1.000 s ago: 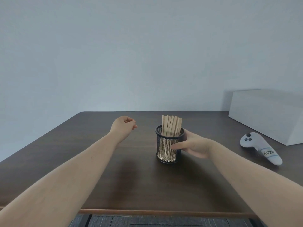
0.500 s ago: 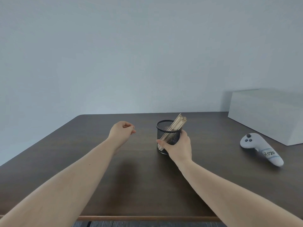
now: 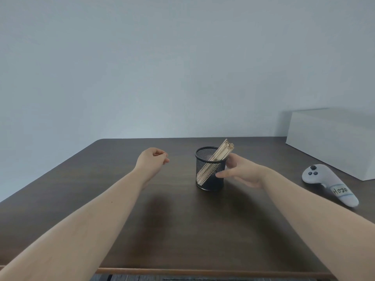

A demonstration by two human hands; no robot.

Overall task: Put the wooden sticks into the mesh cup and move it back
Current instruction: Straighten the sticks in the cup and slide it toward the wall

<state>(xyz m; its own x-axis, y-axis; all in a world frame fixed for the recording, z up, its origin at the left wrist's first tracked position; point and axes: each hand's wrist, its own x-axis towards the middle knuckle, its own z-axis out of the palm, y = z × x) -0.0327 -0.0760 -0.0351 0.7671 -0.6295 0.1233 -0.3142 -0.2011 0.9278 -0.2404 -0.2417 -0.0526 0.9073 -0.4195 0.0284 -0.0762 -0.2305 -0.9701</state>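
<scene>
A black mesh cup (image 3: 212, 180) stands upright on the dark wooden table (image 3: 182, 224), a little right of centre. A bundle of wooden sticks (image 3: 223, 152) sits inside it, leaning to the right over the rim. My right hand (image 3: 243, 173) is at the cup's right side with its fingers spread; the thumb tip is by the cup's lower wall and the fingers are near the rim, without a closed grip. My left hand (image 3: 151, 161) hovers left of the cup, loosely curled and holding nothing.
A white game-style controller (image 3: 324, 179) with a handwritten label lies on the table to the right. Behind it stands a large white box (image 3: 334, 138). A plain wall rises behind the table, and the table's front edge runs close to me.
The cup went farther back on the table and the sticks tipped to the right. My right hand let go of its grip and now sits spread at the cup's right side. The left hand barely moved.
</scene>
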